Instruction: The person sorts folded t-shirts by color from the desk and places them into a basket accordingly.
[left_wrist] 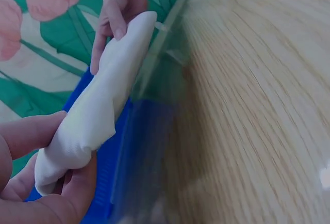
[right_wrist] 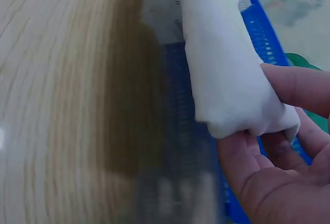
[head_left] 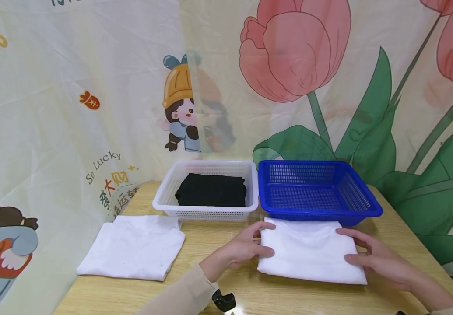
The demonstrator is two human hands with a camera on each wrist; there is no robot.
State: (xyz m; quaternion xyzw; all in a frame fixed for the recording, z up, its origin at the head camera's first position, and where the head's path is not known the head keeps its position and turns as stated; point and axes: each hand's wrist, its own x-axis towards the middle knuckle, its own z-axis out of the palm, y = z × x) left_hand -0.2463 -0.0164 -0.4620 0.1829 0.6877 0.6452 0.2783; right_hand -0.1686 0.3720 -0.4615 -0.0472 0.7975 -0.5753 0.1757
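Over the wooden desk, before the blue basket, the left hand and right hand each pinch one side of a white shirt, probably so its folds stay together; black cloth lies in the white basket.

The held shirt is plain white, the tulips pink.

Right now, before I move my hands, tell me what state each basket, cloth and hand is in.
Held white garment, folded, raised off the table
Left hand, pinching the garment's left edge
Right hand, pinching its right edge
Other white garment, folded, lying on the table
White basket, upright, holding black cloth
Black cloth, folded
Blue basket, upright, open-topped
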